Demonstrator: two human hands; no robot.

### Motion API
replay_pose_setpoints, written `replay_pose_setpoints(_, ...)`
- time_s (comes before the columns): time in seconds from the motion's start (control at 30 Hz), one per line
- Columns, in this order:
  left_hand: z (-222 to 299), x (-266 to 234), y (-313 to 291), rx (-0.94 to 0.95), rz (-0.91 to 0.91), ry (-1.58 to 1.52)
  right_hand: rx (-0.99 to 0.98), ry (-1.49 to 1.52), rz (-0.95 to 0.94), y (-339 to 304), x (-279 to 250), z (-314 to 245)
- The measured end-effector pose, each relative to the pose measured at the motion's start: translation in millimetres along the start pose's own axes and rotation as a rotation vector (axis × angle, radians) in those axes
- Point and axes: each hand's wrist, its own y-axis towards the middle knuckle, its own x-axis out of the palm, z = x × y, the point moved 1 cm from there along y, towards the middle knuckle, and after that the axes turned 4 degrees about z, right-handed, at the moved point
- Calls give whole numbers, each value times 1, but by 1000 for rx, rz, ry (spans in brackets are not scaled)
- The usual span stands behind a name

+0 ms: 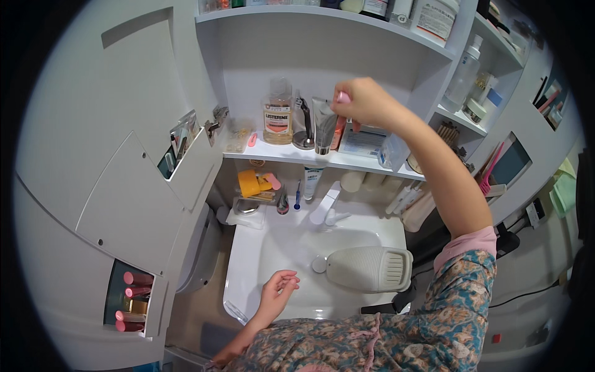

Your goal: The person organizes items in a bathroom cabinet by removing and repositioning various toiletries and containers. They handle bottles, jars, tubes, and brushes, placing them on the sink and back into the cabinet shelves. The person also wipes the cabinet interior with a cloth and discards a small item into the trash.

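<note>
Head view: right hand (365, 104) pinches a pink item (343, 97) beyond the sink (285, 242); left hand (279, 292), loose and empty, over it. Bottle (277, 118) beyond holds amber liquid; bin (157, 307) left of sink, pink tubes (137, 279).

1. Two hands (367, 106)
2. One held pink item (343, 97)
3. One sink (248, 270)
4. One faucet (325, 206)
5. One ribbed grey board (364, 269)
6. One mouthwash bottle (277, 118)
7. One grey tube (324, 127)
8. One blue-and-white tube (312, 183)
9. Four pink-red tubes (137, 279) in left pocket (156, 307)

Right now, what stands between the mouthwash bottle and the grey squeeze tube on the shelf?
The head view shows a dark curved item on a round base, possibly a razor.
</note>
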Motion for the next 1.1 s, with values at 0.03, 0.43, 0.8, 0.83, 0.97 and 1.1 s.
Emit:
replay_pose_setpoints(0.03, -1, 2, 1, -2, -16, 2, -4, -54, 21, 0, 9, 7)
replay_pose_setpoints(0.43, -2, -11, -5, -41, 6, 14, 29, -5, 65, -1, 31, 9)
replay_pose_setpoints(0.8, -7, -10, 1, 5, -27, 39, -231, 16, 202, 32, 63, -37)
replay_pose_setpoints(0.83, -8, -10, 0, 4, -28, 35, -229, 1, 225, 39, 76, -34)
replay_pose_setpoints(0.97, -7, -14, -2, 7, -10, 27, -285, -181, 339, 57, 113, -33)
replay_pose_setpoints(1.1, -8, -21, -6, 12, 36, 16, -244, -231, 343, 66, 124, -45)
